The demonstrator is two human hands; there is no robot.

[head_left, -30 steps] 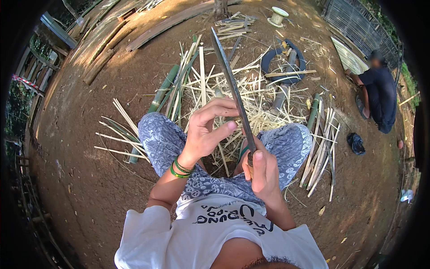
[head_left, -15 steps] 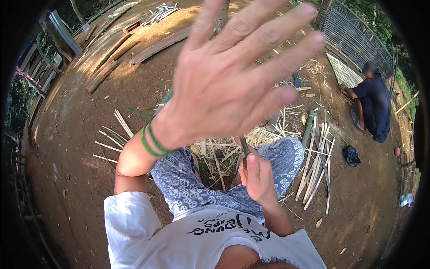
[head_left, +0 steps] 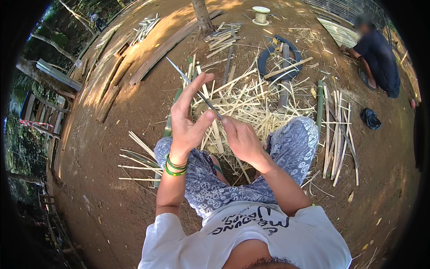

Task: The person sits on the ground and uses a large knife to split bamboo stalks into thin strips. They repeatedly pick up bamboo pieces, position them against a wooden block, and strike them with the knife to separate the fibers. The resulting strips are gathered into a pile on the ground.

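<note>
My right hand (head_left: 245, 140) is closed around the near end of a long, narrow dark knife (head_left: 207, 102), its thumb along the top. The blade slants up and to the left, away from me, seen nearly edge-on. My left hand (head_left: 186, 127), with green bands at the wrist, is open, its fingers straight and the thumb apart. The blade crosses beside its thumb and fingers; whether they touch cannot be made out. Beyond my hands and between my knees lies a heap of pale bamboo strips and shavings (head_left: 251, 105).
Bamboo strips (head_left: 336, 139) lie by a green bamboo pole (head_left: 319, 103) at my right, and more strips (head_left: 141, 159) at my left. Farther off are a dark ring (head_left: 264, 62), a pale spool (head_left: 260, 17), a tree trunk (head_left: 202, 15) and a crouching person (head_left: 378, 62). A black bag (head_left: 371, 119) sits at right.
My left hand has dropped from close in front of the view to beside the knife. The right hand has moved forward, still gripping the knife, and the view has tilted.
</note>
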